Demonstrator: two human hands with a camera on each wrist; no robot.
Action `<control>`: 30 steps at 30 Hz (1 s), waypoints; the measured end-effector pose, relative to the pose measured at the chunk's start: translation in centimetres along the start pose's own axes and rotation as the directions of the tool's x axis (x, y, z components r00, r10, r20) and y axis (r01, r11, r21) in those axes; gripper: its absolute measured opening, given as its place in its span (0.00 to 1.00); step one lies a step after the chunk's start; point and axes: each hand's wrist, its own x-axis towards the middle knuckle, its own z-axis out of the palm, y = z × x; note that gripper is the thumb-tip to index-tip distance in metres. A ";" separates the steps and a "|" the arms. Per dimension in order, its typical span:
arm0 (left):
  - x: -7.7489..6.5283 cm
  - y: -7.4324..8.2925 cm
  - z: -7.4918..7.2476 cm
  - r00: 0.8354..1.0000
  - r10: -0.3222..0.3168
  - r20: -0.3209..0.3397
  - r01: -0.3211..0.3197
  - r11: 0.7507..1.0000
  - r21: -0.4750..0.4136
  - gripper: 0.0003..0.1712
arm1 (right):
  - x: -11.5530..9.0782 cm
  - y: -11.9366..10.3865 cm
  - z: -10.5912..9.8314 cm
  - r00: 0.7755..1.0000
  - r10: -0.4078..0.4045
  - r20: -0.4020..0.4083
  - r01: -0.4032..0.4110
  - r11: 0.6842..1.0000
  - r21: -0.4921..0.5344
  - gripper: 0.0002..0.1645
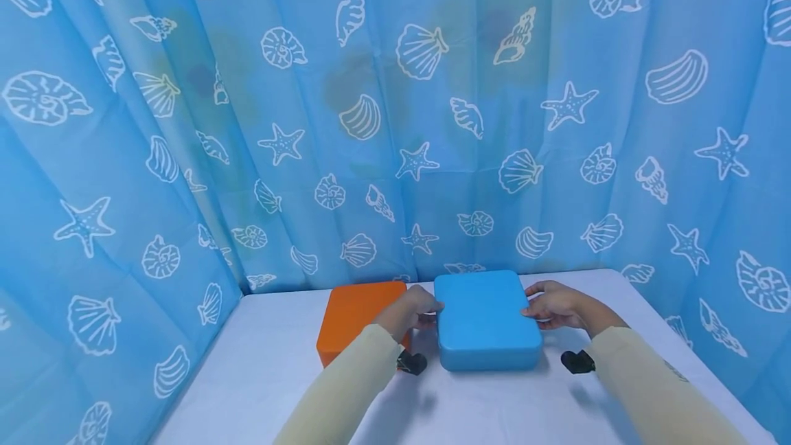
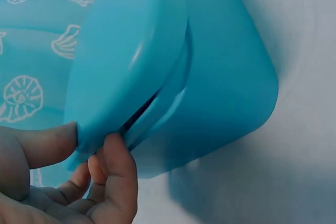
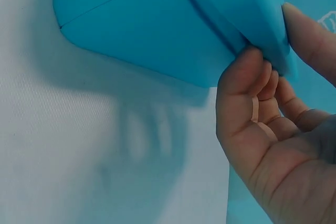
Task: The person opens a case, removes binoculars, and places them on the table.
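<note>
A blue box with a lid stands on the white table. At the lid's left edge, my left hand pinches the rim between thumb on top and curled fingers beneath. My right hand pinches the rim on the opposite side in the same way. In the left wrist view a narrow dark gap shows under the lid near the left fingers. The right wrist view shows the right fingertips tucked beneath the lid's rim. What the box holds is hidden.
An orange box stands just left of the blue one, partly behind my left forearm. The white table has blue shell-patterned curtains at its back and sides. Small black devices sit at both wrists.
</note>
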 end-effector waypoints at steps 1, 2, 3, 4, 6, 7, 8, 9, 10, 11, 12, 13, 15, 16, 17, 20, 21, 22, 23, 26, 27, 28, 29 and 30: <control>0.0 0.0 0.0 1.000 0.000 0.000 0.000 1.000 -0.004 0.24 | 0.0 0.0 -0.1 1.000 0.000 -0.003 0.000 1.000 -0.004 0.43; -0.1 0.0 0.0 1.000 -0.001 0.000 0.001 1.000 -0.003 0.23 | 0.0 0.0 -0.1 1.000 0.000 -0.006 0.000 1.000 -0.007 0.43; -0.3 0.0 -0.1 1.000 -0.004 0.003 0.004 1.000 -0.005 0.23 | 0.0 0.0 -0.2 1.000 0.000 -0.009 0.000 1.000 -0.011 0.44; -0.5 0.1 -0.2 1.000 -0.004 0.008 0.004 1.000 -0.008 0.23 | -0.1 0.0 -0.2 1.000 -0.001 -0.011 0.001 1.000 -0.012 0.44; -1.4 0.1 -0.5 1.000 0.001 0.023 -0.001 1.000 -0.023 0.22 | -0.2 0.1 -0.2 1.000 -0.004 -0.013 0.004 1.000 -0.012 0.44; -1.9 0.1 -0.7 0.999 -0.001 0.033 0.002 0.999 -0.033 0.21 | -0.3 0.2 -0.2 1.000 -0.004 -0.014 0.004 1.000 -0.008 0.44; -2.4 0.1 -0.9 0.999 0.000 0.041 0.002 0.999 -0.045 0.20 | -0.4 0.2 -0.1 1.000 -0.005 -0.014 0.005 1.000 -0.004 0.45; -2.8 0.1 -1.0 0.999 0.005 0.049 -0.002 0.998 -0.057 0.19 | -0.5 0.3 -0.1 1.000 -0.007 -0.011 0.007 1.000 0.001 0.45; -3.1 0.0 -1.2 0.998 0.009 0.055 -0.006 0.998 -0.066 0.19 | -0.7 0.3 -0.1 1.000 -0.011 -0.008 0.011 1.000 0.002 0.45; -3.4 -0.1 -1.3 0.998 0.017 0.061 -0.012 0.997 -0.072 0.18 | -0.8 0.3 -0.1 1.000 -0.014 -0.003 0.014 1.000 0.004 0.45; -3.6 -0.2 -1.3 0.997 0.019 0.069 -0.013 0.997 -0.082 0.17 | -0.9 0.3 0.0 1.000 -0.018 -0.001 0.018 1.000 0.006 0.45; -3.6 -0.3 -1.4 0.997 0.018 0.075 -0.012 0.996 -0.085 0.18 | -1.0 0.4 -0.1 1.000 -0.019 0.001 0.019 1.000 0.008 0.45; -3.8 -0.6 -1.5 0.995 0.030 0.093 -0.020 0.994 -0.103 0.20 | -1.3 0.4 -0.1 1.000 -0.023 0.004 0.023 1.000 0.008 0.45; -3.9 -0.8 -1.5 0.994 0.035 0.105 -0.023 0.993 -0.113 0.20 | -1.4 0.4 -0.1 1.000 -0.025 0.005 0.025 1.000 0.008 0.45; -4.0 -0.9 -1.6 0.992 0.039 0.117 -0.025 0.992 -0.123 0.21 | -1.5 0.5 -0.1 1.000 -0.027 0.005 0.027 1.000 0.009 0.45; -4.4 -1.3 -1.7 0.989 0.043 0.139 -0.021 0.988 -0.156 0.23 | -1.8 0.6 0.1 0.999 -0.034 -0.004 0.034 0.999 0.015 0.45; -4.5 -1.4 -1.7 0.989 0.045 0.144 -0.021 0.986 -0.166 0.23 | -2.0 0.6 0.1 0.999 -0.040 -0.005 0.040 0.999 0.016 0.45; -4.6 -1.5 -1.7 0.988 0.049 0.149 -0.022 0.984 -0.176 0.23 | -2.1 0.6 0.2 0.999 -0.046 -0.004 0.046 0.999 0.016 0.45; -4.7 -1.6 -1.7 0.987 0.050 0.152 -0.020 0.982 -0.189 0.23 | -2.3 0.6 0.3 0.999 -0.052 -0.006 0.052 0.999 0.017 0.45; -4.9 -1.9 -1.8 0.985 0.066 0.162 -0.029 0.975 -0.221 0.22 | -2.8 0.6 0.5 0.997 -0.074 -0.004 0.074 0.997 0.018 0.44; -5.0 -2.0 -1.9 0.983 0.073 0.169 -0.033 0.973 -0.227 0.22 | -3.0 0.6 0.6 0.997 -0.079 -0.004 0.079 0.997 0.021 0.44; -5.1 -2.1 -1.9 0.982 0.077 0.172 -0.036 0.972 -0.232 0.23 | -3.2 0.7 0.6 0.997 -0.083 -0.004 0.083 0.996 0.020 0.44; -5.2 -2.2 -1.9 0.981 0.082 0.178 -0.039 0.971 -0.235 0.23 | -3.4 0.7 0.7 0.996 -0.086 -0.003 0.086 0.996 0.020 0.45; -5.3 -2.2 -2.0 0.979 0.087 0.183 -0.042 0.971 -0.235 0.23 | -3.6 0.9 0.7 0.996 -0.090 0.000 0.090 0.996 0.019 0.45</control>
